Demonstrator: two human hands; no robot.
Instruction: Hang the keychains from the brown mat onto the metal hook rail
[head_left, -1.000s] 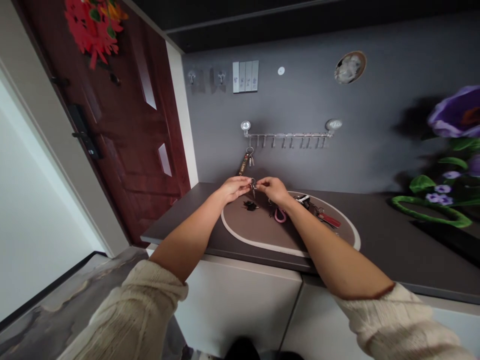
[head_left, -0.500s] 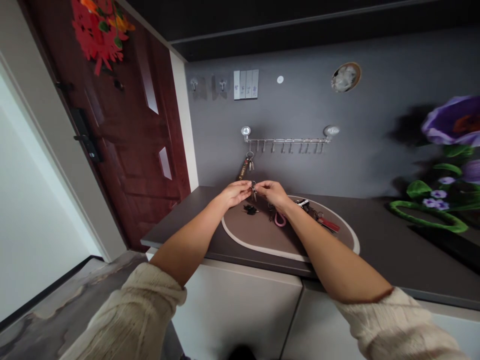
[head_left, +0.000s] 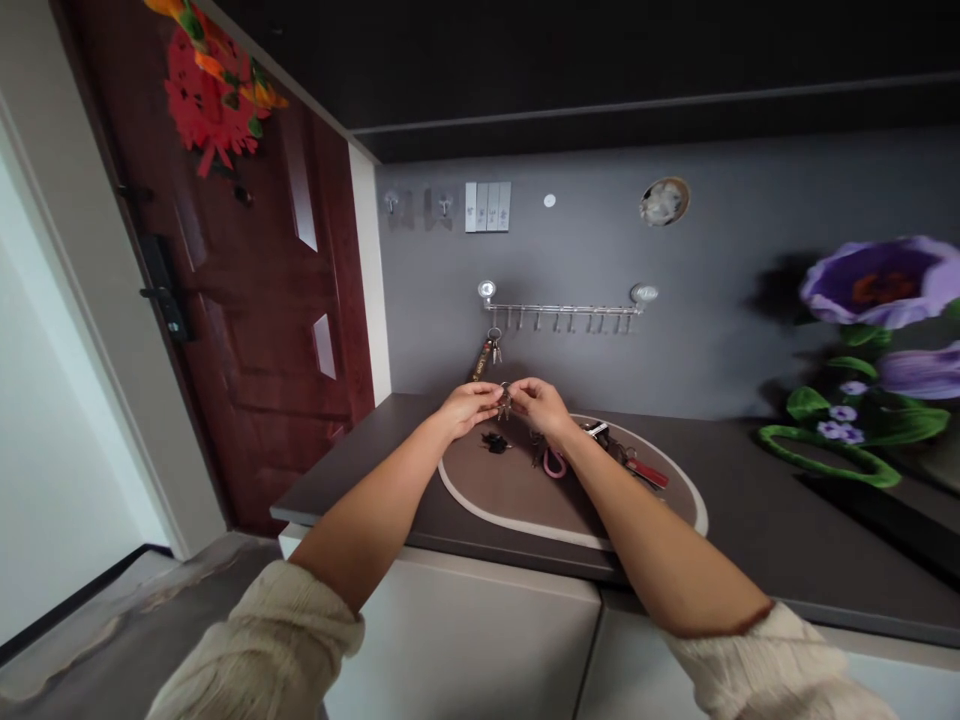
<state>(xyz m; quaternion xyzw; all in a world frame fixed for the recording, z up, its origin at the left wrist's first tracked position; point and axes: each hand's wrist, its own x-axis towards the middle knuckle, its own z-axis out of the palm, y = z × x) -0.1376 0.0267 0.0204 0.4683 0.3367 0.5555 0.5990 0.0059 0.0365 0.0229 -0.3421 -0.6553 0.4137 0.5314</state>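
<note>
Between my two hands is a key ring (head_left: 505, 402) with small metal keys dangling from it. My left hand (head_left: 471, 408) pinches it from the left, and my right hand (head_left: 541, 408) pinches it from the right. Both are just above the brown oval mat (head_left: 480, 492) with its white edge. Below them on the mat lies a black bunch of keys (head_left: 495, 442). A pink loop keychain (head_left: 554, 463) rests partly behind my right wrist. Farther right lies a red key tag (head_left: 648, 473) beside other keys. Another key set with a patterned strap (head_left: 482, 360) hangs behind my left hand.
A metal hook rail (head_left: 562, 309) is mounted on the grey wall above the dark counter (head_left: 337, 470). Purple artificial flowers (head_left: 877, 285) stand at the right. On the left is a dark red door (head_left: 277, 320). A dark shelf (head_left: 637, 80) overhangs the wall.
The view has tilted upward, so the scene sits lower in the picture. Both hands keep hold of the key ring in about the same place over the mat.
</note>
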